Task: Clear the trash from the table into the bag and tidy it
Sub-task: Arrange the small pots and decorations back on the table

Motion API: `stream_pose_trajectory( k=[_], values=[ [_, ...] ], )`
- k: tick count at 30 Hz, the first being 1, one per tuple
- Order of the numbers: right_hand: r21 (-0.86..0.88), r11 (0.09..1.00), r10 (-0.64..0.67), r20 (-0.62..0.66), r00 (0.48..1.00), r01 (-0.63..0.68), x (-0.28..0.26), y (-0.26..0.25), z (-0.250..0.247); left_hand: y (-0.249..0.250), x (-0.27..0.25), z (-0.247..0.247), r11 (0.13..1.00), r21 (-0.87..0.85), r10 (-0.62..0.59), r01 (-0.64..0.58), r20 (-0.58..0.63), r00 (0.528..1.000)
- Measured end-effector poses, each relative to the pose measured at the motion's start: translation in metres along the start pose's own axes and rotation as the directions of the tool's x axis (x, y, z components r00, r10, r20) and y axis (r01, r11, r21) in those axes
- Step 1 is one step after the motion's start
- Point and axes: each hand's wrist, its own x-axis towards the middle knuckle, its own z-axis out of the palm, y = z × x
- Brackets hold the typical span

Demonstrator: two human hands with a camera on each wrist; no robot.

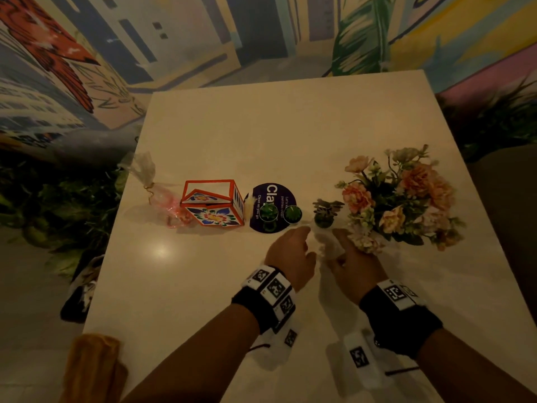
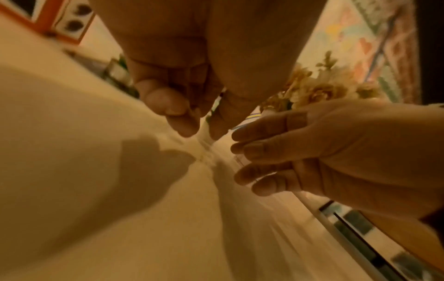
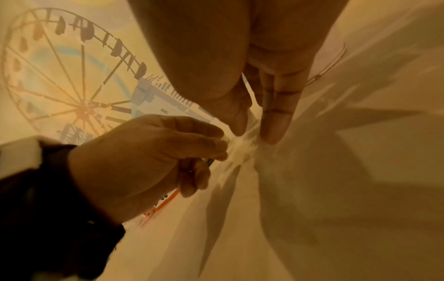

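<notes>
Over the white table (image 1: 261, 132), my left hand (image 1: 309, 242) and right hand (image 1: 337, 248) meet on a thin whitish plastic bag (image 1: 328, 242), just in front of the small potted plant. In the left wrist view my left hand (image 2: 200, 133) pinches the bag (image 2: 204, 150) between thumb and finger. In the right wrist view my right hand (image 3: 254, 136) pinches a bunched part of the bag (image 3: 242, 150). A crumpled clear cellophane wrapper (image 1: 151, 181) with a gold tie lies at the table's left edge.
An orange floral box (image 1: 212, 203) stands beside the wrapper. A round purple sign (image 1: 273, 207) carries small green plants, with another small potted plant (image 1: 324, 213) to its right. A flower bouquet (image 1: 401, 199) sits right. An orange cloth (image 1: 93, 365) hangs at the near-left corner.
</notes>
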Motion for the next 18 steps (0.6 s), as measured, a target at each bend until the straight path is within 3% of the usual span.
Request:
stream_pose_trajectory(
  k=[4,18],
  values=[
    [-0.025,0.999,-0.021,0.034,0.999,0.021,0.003,-0.009,-0.006,0.001,0.01,0.013,0.987,-0.134,-0.095,0.092,-0.014,0.995],
    [0.065,0.995,-0.074,-0.002,0.997,0.074,0.005,-0.021,-0.011,0.01,0.018,0.016,0.975,-0.211,-0.085,0.072,-0.052,0.995]
  ],
)
